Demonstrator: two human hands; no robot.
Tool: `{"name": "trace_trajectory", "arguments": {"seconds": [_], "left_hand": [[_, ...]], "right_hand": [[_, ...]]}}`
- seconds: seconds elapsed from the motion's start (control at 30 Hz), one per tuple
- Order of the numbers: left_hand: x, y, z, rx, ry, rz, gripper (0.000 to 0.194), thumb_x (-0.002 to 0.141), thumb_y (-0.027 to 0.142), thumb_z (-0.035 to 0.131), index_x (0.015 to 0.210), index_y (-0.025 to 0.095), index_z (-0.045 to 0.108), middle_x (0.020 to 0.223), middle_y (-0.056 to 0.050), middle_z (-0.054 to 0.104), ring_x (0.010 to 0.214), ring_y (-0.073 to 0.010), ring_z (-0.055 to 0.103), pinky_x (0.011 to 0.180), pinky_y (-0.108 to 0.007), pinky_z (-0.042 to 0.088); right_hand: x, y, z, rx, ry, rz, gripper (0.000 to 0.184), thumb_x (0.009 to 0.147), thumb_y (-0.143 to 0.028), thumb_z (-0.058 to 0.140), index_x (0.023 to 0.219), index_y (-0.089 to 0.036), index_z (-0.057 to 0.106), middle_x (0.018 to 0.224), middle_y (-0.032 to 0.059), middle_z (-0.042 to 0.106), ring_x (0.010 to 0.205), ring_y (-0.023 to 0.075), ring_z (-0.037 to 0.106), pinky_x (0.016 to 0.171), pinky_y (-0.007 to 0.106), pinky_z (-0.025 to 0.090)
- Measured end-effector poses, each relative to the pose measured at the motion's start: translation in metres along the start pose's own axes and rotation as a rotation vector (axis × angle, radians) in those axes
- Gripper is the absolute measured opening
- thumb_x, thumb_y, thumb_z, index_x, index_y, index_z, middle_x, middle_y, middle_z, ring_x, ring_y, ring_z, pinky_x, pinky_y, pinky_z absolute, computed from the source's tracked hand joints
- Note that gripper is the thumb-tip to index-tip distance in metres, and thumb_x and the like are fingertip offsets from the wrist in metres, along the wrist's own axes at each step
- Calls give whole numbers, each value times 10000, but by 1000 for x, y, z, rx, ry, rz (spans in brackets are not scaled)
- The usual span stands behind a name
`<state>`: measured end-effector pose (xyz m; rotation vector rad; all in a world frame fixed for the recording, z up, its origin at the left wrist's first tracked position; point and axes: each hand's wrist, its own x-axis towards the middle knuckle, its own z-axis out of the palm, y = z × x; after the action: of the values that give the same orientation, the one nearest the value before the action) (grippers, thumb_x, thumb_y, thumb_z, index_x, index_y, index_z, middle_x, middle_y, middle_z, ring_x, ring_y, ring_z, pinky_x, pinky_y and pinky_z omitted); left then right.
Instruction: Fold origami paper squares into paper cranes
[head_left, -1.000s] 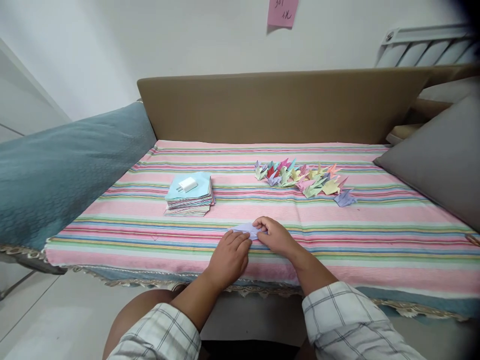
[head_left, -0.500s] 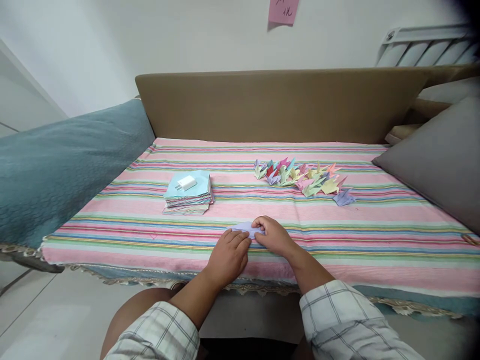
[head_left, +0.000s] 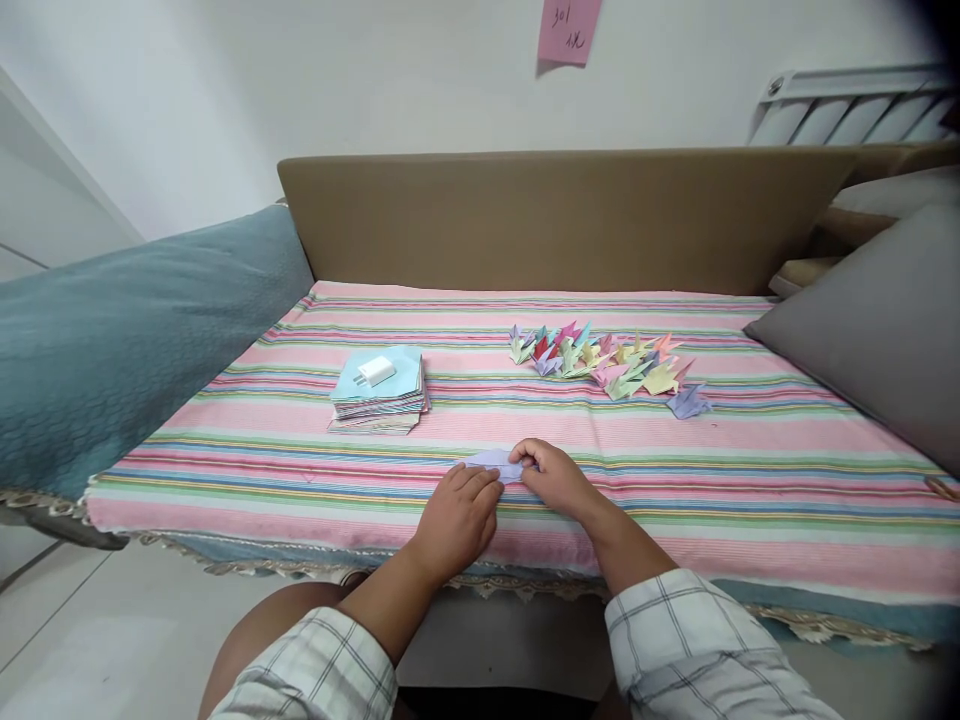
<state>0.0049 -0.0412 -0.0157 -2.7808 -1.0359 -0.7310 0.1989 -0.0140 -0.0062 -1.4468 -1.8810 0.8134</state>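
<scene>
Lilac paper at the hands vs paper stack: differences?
The lilac paper looks thin; the paper stack is many sheets thick. The left hand and right hand touch the lilac paper; a white charger sits on the paper stack. The lilac paper is purple; the paper stack's top, light blue. Both lie on the striped cloth.

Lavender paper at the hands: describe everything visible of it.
The lavender paper looks thin, matte and folded, narrowing toward the left. It lies low on the striped cloth. The left hand lies over its near edge; the right hand touches its right end with thumb and fingers. Covered parts and exact folds can't be made out.
</scene>
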Motion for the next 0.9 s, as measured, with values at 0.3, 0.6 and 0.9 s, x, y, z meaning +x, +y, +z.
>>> {"name": "trace_trajectory", "arguments": {"seconds": [0.3,0.6,0.9], "left_hand": [[-3,2,-5,43,16,-4,334,831,159,496,1143,221,596,1189,-62,624,1108,-238,516,998,-479,378],[-10,4,-11,74,7,-73,278,863,257,496,1115,230,610,1201,-46,624,971,-234,534,904,-447,400],[-9,1,-11,-70,18,-157,219,808,266,574,1010,202,632,1122,-58,666,940,-219,557,847,-418,452]], "right_hand": [[-3,0,8,-174,26,-151,146,782,-212,600,879,-238,707,926,38,613,900,181,553,813,314,426],[-5,-4,7,-236,10,-128,149,787,-216,595,885,-232,705,944,43,606,910,190,548,798,310,423],[-5,-5,7,-243,11,-129,155,784,-218,591,887,-237,705,950,41,605,910,187,547,811,313,419]]}}
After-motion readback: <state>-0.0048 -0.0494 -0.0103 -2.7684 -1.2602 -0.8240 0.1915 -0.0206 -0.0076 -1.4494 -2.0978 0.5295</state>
